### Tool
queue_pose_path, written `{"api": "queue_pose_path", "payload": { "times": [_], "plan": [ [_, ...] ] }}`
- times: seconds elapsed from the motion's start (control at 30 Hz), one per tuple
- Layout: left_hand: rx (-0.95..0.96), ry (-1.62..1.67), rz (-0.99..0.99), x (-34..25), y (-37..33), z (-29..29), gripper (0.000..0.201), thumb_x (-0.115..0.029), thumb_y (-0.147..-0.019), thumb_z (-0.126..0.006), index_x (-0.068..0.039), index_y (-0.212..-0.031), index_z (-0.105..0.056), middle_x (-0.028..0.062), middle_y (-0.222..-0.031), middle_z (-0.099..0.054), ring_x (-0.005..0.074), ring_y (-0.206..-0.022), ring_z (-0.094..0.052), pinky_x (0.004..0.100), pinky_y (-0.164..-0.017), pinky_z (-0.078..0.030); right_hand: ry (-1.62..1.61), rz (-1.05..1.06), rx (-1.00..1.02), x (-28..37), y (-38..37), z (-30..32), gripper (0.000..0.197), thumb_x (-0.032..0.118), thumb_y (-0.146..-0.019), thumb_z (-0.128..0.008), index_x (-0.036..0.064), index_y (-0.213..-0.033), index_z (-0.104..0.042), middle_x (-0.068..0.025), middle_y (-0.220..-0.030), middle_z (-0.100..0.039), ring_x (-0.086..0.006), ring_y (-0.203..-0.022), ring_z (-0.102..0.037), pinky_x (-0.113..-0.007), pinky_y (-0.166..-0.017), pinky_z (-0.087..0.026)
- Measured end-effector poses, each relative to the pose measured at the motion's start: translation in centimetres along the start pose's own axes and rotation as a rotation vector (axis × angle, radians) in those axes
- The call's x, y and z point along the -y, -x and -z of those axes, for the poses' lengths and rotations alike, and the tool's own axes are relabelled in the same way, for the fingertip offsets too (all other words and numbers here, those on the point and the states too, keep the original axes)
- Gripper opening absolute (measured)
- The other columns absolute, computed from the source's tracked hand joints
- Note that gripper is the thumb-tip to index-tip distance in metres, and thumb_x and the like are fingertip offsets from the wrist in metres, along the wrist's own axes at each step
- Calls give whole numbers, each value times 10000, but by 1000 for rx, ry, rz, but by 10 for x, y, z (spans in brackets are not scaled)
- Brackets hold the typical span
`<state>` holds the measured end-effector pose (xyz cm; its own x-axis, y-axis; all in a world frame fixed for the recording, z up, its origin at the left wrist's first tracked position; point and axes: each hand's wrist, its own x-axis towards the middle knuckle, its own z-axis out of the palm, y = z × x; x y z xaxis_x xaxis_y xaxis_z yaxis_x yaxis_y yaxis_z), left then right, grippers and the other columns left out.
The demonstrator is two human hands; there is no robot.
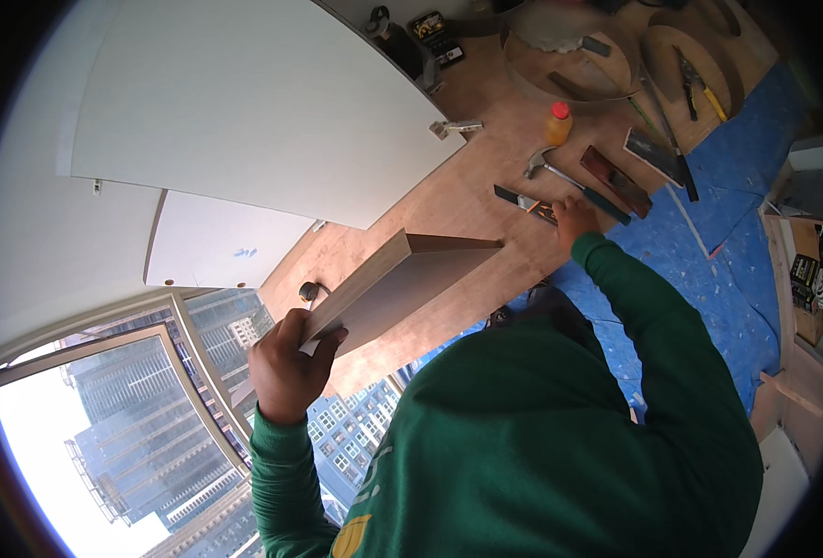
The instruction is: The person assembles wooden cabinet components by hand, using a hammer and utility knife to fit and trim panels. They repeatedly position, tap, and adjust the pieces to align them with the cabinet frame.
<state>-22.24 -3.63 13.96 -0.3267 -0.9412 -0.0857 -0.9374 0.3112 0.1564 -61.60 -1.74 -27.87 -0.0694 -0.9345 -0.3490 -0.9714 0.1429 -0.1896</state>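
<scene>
My left hand [290, 367] grips the near end of a long grey-brown board [402, 279], which is held up off the floor and points away toward the upper right. My right hand [574, 219] reaches out to the plywood floor [467, 200], its fingers at a dark-handled tool with an orange tip [526, 203]. Whether those fingers have closed on the tool I cannot tell. A hammer [574, 181] lies just beyond that hand. Both arms wear green sleeves.
Large white panels [253, 102] cover the upper left. An orange bottle with a red cap [558, 123], a dark flat bar [616, 181], pliers [700, 86] and curved wooden pieces [579, 65] lie on the floor. Blue sheeting [718, 242] covers the right; a window [151, 418] shows towers.
</scene>
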Motion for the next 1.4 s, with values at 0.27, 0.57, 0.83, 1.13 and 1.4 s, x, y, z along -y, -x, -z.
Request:
{"api": "queue_pose_path", "payload": {
  "times": [0.27, 0.57, 0.83, 1.13, 1.4],
  "plan": [
    [76, 15, 5, -23, 17, 4, 338, -217, -795, -900, -57, -884, -616, 141, -720, -649, 355, -622, -663, 422, -564, -507, -550, 9, 24, 2, 25, -2, 421, 249, -880, -735, 25, -1183, -548, -244, -1129, -647, -433, -1047, -670, -500, -897, -536],
    [160, 255, -399, -44, -29, 20, 622, -144, -815, -863, -5, -1364, -606, 204, -1029, -748, 361, -866, -773, 412, -744, -620, -1005, -3, 176, 39, 114, -13, 344, 330, -1051, -559, 11, -1178, -563, -232, -880, -690, -441, -827, -680, -512, -770, -522],
    [509, 554, -396, -55, -59, 1, 753, -2, -841, -715, 1, -1549, -460, 247, -1047, -731, 382, -926, -751, 410, -878, -567, -924, 59, 61, 56, 127, -44, 355, 352, -1100, -500, 16, -1103, -617, -277, -864, -684, -492, -839, -658, -582, -748, -486],
    [536, 522, -357, -57, -51, 2, 772, 15, -799, -683, 21, -1542, -473, 233, -977, -736, 327, -896, -760, 376, -854, -574, -817, 1, 64, 63, 122, -66, 373, 353, -1092, -503, 4, -1072, -634, -290, -900, -696, -510, -877, -663, -595, -786, -506],
    [466, 523, -345, -61, -47, 3, 719, 41, -812, -674, 47, -1511, -505, 237, -1018, -734, 303, -882, -748, 366, -851, -570, -811, -27, 86, 66, 117, -73, 449, 413, -1101, -471, 7, -1035, -651, -296, -891, -695, -519, -876, -661, -602, -806, -505]
  ]
}}
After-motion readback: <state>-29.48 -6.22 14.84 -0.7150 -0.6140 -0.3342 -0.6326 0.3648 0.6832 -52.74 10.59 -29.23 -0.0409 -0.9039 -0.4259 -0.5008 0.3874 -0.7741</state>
